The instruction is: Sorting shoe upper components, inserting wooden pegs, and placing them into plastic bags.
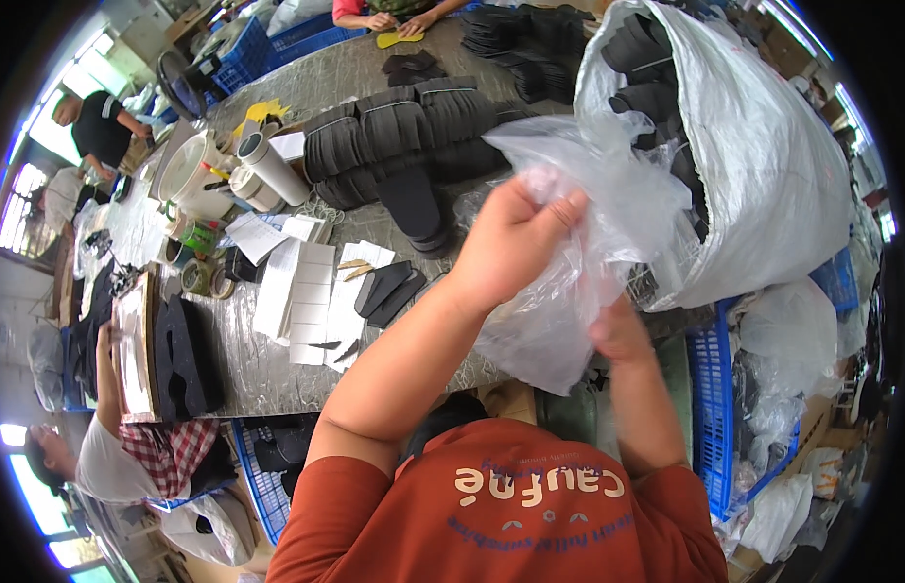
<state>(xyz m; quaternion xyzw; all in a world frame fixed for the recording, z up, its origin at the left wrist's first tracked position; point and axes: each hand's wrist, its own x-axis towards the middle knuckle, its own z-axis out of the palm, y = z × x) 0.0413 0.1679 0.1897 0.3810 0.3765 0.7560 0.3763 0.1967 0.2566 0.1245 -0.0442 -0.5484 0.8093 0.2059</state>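
Note:
In front of me hangs a crumpled clear plastic bag (545, 335). My left hand (521, 233) is closed on its upper part, thumb and fingers pinching the film. My right hand (620, 330) is at the bag's right side, lower down; it is blurred and partly behind the film, so its grip is hidden. Just beyond the bag, a large white woven sack (764, 165) lies with its mouth open, and dark flat pieces (642, 49) show inside. Left of the bag, a black sole-shaped stack (411, 209) rests on the table beside long rows of bundled dark pieces (404, 126).
Paper sheets (312, 291), black cut pieces (389, 291), a white tumbler (273, 167) and a bucket (195, 175) occupy the table (253, 364). Blue crates (707, 418) stand below its edge. Co-workers are at the far side (399, 21) and left (103, 428).

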